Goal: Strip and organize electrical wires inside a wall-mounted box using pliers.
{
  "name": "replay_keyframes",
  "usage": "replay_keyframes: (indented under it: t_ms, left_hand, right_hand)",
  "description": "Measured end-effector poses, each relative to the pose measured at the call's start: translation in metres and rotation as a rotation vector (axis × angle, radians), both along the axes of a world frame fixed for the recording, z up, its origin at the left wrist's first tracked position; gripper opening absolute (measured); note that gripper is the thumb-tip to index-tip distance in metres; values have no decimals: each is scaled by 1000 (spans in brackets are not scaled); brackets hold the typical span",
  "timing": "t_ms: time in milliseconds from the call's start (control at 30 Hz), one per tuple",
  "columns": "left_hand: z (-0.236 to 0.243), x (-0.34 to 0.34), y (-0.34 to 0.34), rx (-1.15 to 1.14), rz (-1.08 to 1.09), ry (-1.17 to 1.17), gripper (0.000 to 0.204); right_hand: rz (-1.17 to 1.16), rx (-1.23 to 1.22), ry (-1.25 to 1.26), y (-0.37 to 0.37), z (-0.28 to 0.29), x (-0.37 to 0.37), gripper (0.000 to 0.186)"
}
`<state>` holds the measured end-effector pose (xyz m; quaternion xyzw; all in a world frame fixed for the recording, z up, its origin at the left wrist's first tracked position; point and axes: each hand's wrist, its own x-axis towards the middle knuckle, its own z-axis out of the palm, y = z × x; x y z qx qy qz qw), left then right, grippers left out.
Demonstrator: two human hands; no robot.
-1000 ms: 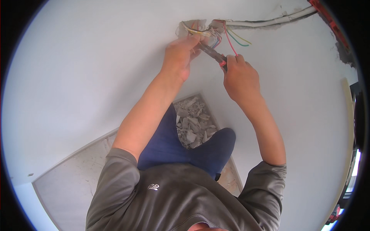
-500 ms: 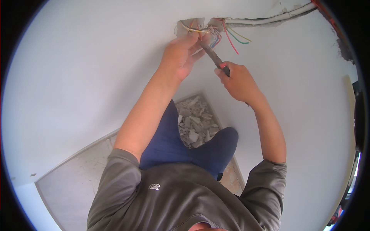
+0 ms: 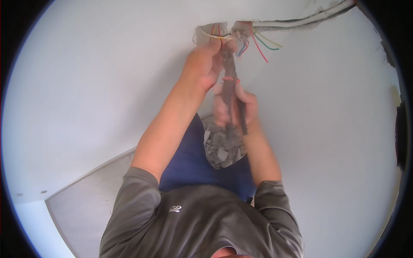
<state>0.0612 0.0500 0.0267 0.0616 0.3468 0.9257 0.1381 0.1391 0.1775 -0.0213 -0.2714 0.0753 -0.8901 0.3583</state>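
My left hand [image 3: 205,64] is raised to a rough opening [image 3: 210,31] in the white wall, its fingers closed on thin electrical wires [image 3: 215,36], yellow, white and red among them. Just below those fingertips are the dark jaws of a pair of pliers [image 3: 230,71], smeared by motion. Their dark handles with red parts lie in my right hand [image 3: 247,103], the handles spread somewhat apart. Whether the jaws touch the wires I cannot make out. Blue, white and red wires [image 3: 243,45] bunch beside the opening.
Red, yellow and green wire ends [image 3: 267,48] stick out from a second opening at the right. A white conduit [image 3: 301,21] runs in a groove toward the upper right. Broken rubble [image 3: 221,148] lies between my knees by the wall corner.
My right hand has swung left and lower with the pliers, which now point nearly straight up, their handles farther apart. My left hand stays at the wires.
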Motion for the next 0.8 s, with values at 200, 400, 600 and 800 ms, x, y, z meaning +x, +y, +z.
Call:
replay_keyframes:
  t_ms: [200, 400, 600, 800]
  left_hand:
    - [2, 5, 6, -21, 61, -5, 21]
    - [1, 5, 6, -86, 77, 23, 23]
    - [-3, 2, 7, -111, 92, 24, 21]
    - [-3, 1, 7, -108, 98, 22, 20]
  right_hand:
    - [-770, 1770, 683, 54, 43, 5, 37]
    - [-899, 2236, 936, 50, 71, 3, 25]
    - [-1186, 2319, 1242, 44, 76, 3, 22]
    - [-929, 2464, 1235, 40, 86, 2, 23]
